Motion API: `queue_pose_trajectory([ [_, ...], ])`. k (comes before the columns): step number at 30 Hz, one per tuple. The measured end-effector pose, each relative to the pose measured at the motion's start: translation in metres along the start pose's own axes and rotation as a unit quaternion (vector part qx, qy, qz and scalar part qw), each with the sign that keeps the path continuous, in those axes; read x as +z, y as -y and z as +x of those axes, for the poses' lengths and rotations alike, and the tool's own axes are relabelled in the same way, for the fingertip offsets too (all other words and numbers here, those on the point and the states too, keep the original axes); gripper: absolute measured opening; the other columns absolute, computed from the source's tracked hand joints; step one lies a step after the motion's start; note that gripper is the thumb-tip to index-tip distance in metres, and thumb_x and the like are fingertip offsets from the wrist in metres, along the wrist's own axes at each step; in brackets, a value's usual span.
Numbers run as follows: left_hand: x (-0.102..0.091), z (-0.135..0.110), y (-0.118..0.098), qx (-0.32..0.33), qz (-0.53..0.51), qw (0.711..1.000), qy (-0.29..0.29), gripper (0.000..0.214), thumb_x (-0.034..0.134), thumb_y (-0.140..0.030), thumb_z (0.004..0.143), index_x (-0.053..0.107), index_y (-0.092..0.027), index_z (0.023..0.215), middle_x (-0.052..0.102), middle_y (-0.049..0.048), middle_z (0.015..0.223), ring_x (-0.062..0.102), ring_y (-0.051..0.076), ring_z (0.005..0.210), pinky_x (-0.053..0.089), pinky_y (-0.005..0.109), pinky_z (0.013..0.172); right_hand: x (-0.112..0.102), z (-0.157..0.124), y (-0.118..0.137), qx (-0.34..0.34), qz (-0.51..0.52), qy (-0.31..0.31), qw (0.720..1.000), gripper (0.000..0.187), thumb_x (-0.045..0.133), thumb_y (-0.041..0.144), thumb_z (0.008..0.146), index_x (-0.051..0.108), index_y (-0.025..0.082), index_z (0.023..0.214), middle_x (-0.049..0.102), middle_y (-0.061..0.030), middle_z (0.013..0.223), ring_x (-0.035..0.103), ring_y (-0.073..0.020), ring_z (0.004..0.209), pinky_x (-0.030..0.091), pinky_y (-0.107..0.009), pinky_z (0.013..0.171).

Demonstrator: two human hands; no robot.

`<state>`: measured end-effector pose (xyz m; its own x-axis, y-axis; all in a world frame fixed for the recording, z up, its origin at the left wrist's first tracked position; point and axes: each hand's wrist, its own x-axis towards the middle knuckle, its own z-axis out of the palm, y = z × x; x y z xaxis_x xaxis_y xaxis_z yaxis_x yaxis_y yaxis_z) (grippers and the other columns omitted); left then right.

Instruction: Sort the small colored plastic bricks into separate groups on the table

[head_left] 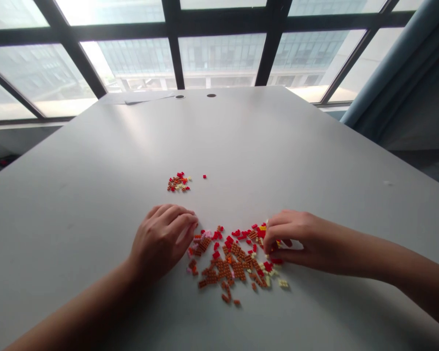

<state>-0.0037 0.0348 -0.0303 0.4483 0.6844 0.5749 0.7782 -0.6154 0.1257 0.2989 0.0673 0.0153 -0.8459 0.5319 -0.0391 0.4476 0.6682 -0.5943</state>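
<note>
A loose pile of small toy building bricks, mostly brown with red, cream, pink, orange and yellow ones, lies between my two hands. At its left edge is my left hand, thumb and fingertips pinched together. A speck of red shows at those fingertips, too small to name. My right hand reaches into the right side of the pile, fingers curled down and thumb close to them among red and yellow bricks. What it grips, if anything, is hidden behind the fingers.
Farther back on the white table sits a smaller cluster of tiny bricks, with a single red brick to its right. Papers lie at the far edge, near two round holes. Windows stand behind, and a blue curtain hangs at right.
</note>
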Motion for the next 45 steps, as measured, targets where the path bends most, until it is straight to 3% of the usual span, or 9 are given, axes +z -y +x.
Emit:
queue_pose_trajectory([
  [7, 0.000, 0.003, -0.001, 0.010, 0.012, 1.000, -0.006, 0.007, 0.060, -0.017, 0.089, 0.066, -0.019, 0.088, 0.073, 0.0022, 0.089, 0.065, 0.017, 0.081, 0.049, 0.031, 0.079, 0.002, -0.007, 0.000, -0.008, -0.012, -0.028, 1.000, 0.016, 0.054, 0.020, 0.094, 0.069, 0.020, 0.088, 0.069, -0.0038, 0.084, 0.063, -0.0137, 0.074, 0.047, -0.023, 0.070],
  [12, 0.000, 0.001, 0.000, 0.010, 0.006, 1.000, 0.004, 0.007, 0.060, -0.017, 0.088, 0.066, -0.020, 0.089, 0.073, 0.0025, 0.091, 0.066, 0.017, 0.082, 0.049, 0.031, 0.081, -0.003, -0.008, -0.009, -0.015, -0.075, -0.126, 0.989, 0.018, 0.053, 0.019, 0.094, 0.071, 0.018, 0.093, 0.070, -0.0082, 0.090, 0.066, -0.0155, 0.077, 0.050, -0.025, 0.071],
  [22, -0.001, 0.001, 0.000, 0.014, 0.003, 1.000, 0.008, 0.007, 0.060, -0.016, 0.089, 0.066, -0.019, 0.090, 0.072, 0.0031, 0.091, 0.066, 0.017, 0.082, 0.050, 0.032, 0.080, 0.004, -0.009, -0.011, -0.018, -0.084, -0.099, 0.991, 0.020, 0.054, 0.018, 0.093, 0.074, 0.020, 0.097, 0.072, -0.0074, 0.089, 0.068, -0.0163, 0.078, 0.053, -0.026, 0.072],
  [27, -0.002, 0.001, 0.001, 0.011, 0.001, 1.000, 0.012, 0.008, 0.059, -0.017, 0.089, 0.066, -0.020, 0.091, 0.073, 0.0031, 0.092, 0.066, 0.017, 0.082, 0.051, 0.032, 0.079, 0.002, -0.010, -0.012, -0.032, -0.116, -0.153, 0.981, 0.024, 0.050, 0.018, 0.095, 0.074, 0.019, 0.100, 0.071, -0.0090, 0.087, 0.066, -0.0169, 0.077, 0.052, -0.028, 0.070],
  [31, -0.002, 0.001, 0.001, 0.006, -0.002, 1.000, 0.013, 0.008, 0.059, -0.019, 0.089, 0.067, -0.021, 0.091, 0.073, 0.0026, 0.092, 0.066, 0.017, 0.083, 0.052, 0.031, 0.080, 0.007, -0.007, -0.011, -0.053, -0.157, -0.178, 0.970, 0.032, 0.044, 0.012, 0.095, 0.073, 0.020, 0.104, 0.069, -0.0124, 0.101, 0.064, -0.0181, 0.084, 0.052, -0.030, 0.071],
  [35, -0.003, 0.001, 0.001, 0.006, -0.001, 1.000, 0.015, 0.009, 0.059, -0.018, 0.088, 0.067, -0.021, 0.091, 0.073, 0.0029, 0.092, 0.066, 0.017, 0.082, 0.053, 0.032, 0.080, 0.017, -0.004, -0.008, -0.082, -0.197, -0.188, 0.959, 0.025, 0.050, 0.019, 0.096, 0.074, 0.021, 0.097, 0.068, -0.0137, 0.106, 0.062, -0.0195, 0.081, 0.050, -0.036, 0.074],
  [45, -0.002, 0.001, 0.000, 0.011, 0.006, 1.000, 0.016, 0.008, 0.059, -0.018, 0.089, 0.066, -0.020, 0.091, 0.073, 0.0031, 0.092, 0.066, 0.018, 0.082, 0.052, 0.033, 0.079, 0.035, 0.006, -0.012, -0.057, -0.203, -0.241, 0.947, 0.015, 0.056, 0.022, 0.093, 0.071, 0.019, 0.091, 0.068, -0.0113, 0.106, 0.058, -0.0190, 0.081, 0.043, -0.036, 0.079],
])
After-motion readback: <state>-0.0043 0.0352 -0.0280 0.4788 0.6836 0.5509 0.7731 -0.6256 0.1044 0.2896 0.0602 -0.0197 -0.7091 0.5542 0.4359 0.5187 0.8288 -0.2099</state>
